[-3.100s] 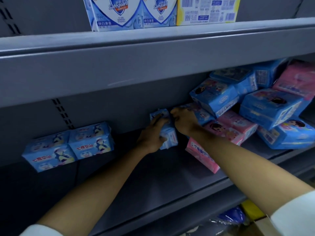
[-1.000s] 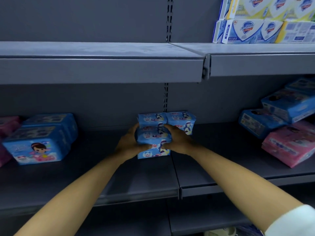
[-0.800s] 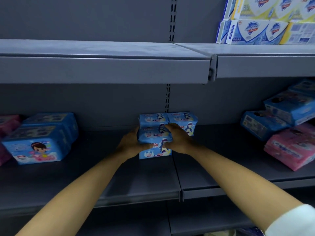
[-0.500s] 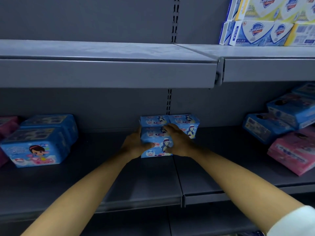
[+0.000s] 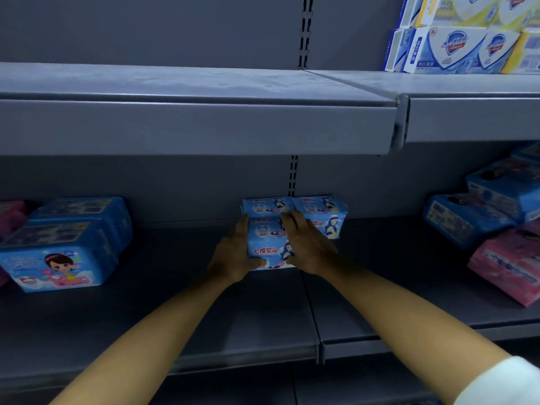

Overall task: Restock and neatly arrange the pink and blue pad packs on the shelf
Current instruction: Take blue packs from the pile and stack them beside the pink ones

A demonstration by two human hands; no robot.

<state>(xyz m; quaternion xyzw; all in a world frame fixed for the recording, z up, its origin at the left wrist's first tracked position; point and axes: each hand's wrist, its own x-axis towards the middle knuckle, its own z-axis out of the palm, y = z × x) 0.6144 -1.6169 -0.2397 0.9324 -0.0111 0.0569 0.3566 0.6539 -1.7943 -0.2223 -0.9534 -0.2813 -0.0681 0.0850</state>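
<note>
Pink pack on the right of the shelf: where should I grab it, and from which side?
Probably its near long edge, from the front: the pink pack lies with that edge free and facing outward, while blue packs crowd its back.

Matt grey painted metal across the shelf [image 5: 233, 317], smooth but faintly mottled. Thin glossy plastic film, slightly crinkled, around the blue pad pack [image 5: 267, 244] and the pink pad pack [image 5: 508, 270]. Smooth printed cardboard on the Safeguard soap boxes [image 5: 455, 51]. White cloth at the sleeve [image 5: 508, 381].

Open shelf floor [image 5: 181, 311] runs between left blue packs [image 5: 58, 258] and centre packs [image 5: 321, 207]; upper shelf [image 5: 190, 127] overhangs.
</note>
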